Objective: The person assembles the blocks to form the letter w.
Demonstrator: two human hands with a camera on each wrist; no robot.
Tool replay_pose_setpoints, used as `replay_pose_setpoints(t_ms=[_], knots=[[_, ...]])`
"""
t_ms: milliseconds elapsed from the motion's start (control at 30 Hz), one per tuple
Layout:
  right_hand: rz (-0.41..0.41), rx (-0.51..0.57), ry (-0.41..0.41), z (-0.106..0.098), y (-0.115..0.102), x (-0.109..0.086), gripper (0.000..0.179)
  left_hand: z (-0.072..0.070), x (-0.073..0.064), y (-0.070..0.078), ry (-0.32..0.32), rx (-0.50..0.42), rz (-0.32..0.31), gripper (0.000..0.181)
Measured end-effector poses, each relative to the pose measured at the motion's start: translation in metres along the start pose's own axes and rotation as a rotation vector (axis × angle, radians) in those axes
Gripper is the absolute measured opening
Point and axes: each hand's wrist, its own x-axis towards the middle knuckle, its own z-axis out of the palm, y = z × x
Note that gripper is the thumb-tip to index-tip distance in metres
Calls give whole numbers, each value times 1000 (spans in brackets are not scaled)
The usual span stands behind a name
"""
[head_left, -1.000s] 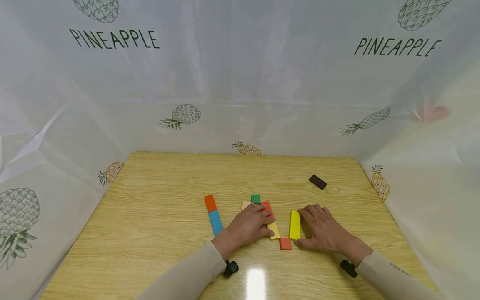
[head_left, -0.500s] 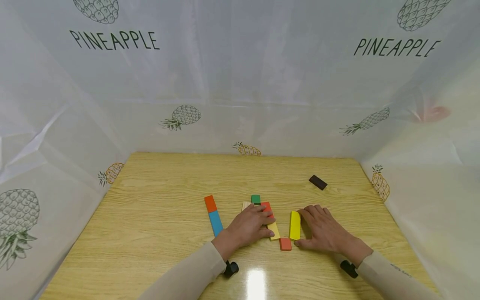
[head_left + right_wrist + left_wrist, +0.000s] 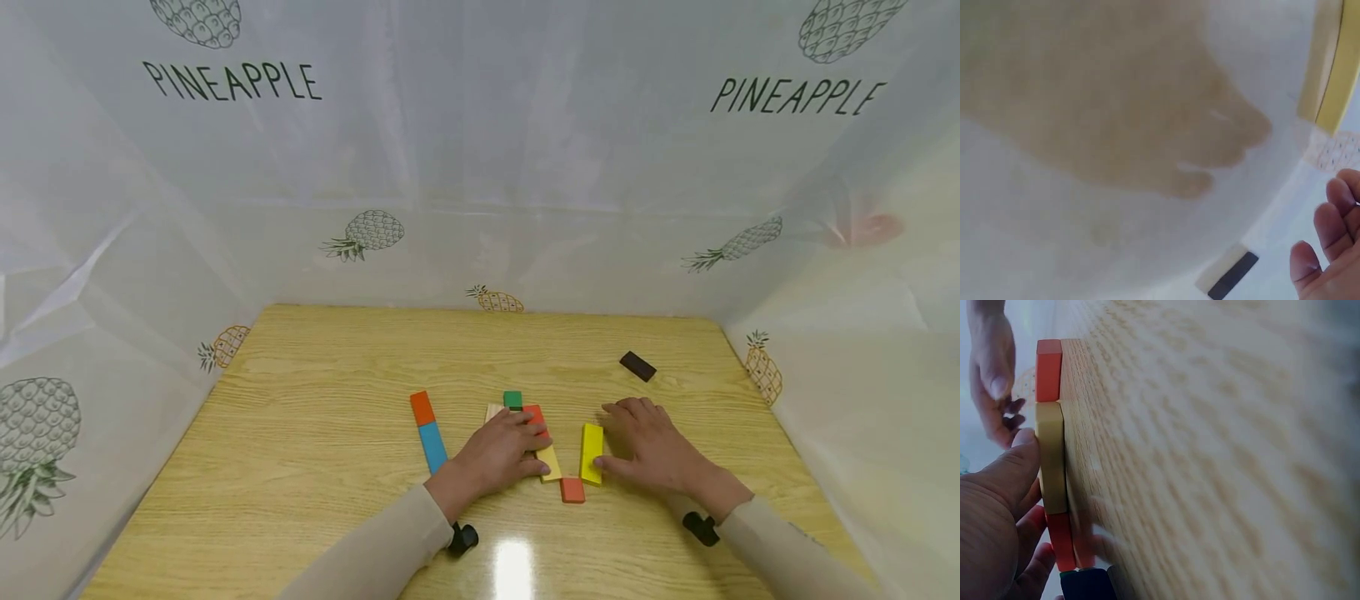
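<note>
In the head view my left hand (image 3: 495,454) rests over a row of wooden blocks. Its fingers lie on a red block (image 3: 533,412), and the thumb touches a pale yellow block (image 3: 1052,456), as the left wrist view shows. A small red block (image 3: 573,490) sits at the near end of that row. To its right lies a bright yellow block (image 3: 591,454). My right hand (image 3: 652,446) is beside it, thumb at its right edge and fingers spread beyond its far end, gripping nothing. A green block (image 3: 513,400) and a plain wood block (image 3: 492,412) show past the left hand.
Left of the left hand, an orange-red block (image 3: 422,408) and a blue block (image 3: 432,446) form a slanted line, partly hidden by the wrist. A black block (image 3: 637,366) lies farther back on the right. A pineapple-print sheet (image 3: 480,167) surrounds the wooden table (image 3: 337,350).
My right hand has loosened from the ends of the bright yellow block and shifted slightly away and right, its thumb now at the block's side. The left hand stays in place.
</note>
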Motion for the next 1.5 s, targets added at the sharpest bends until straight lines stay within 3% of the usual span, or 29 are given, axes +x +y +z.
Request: replay_pose_setpoints(t_ms=[267,533,733,1300,1400,1500], knots=[[-1,-87,130,-6,31,17,67,1,0,-1,-10,13,-6,50],[156,-159,83,-17,66,34,70,1,-1,0,6,14,2,50],[177,-242,57,-17,80,40,72,1,-2,2,18,8,6,49],[263,-257,-26,-13,83,42,63,-1,-2,2,25,17,-1,50],[243,-251,-3,-12,76,41,57,-1,-2,2,30,17,-1,49],[172,-267,25,-11,67,40,48,-1,-2,1,28,14,-5,48]])
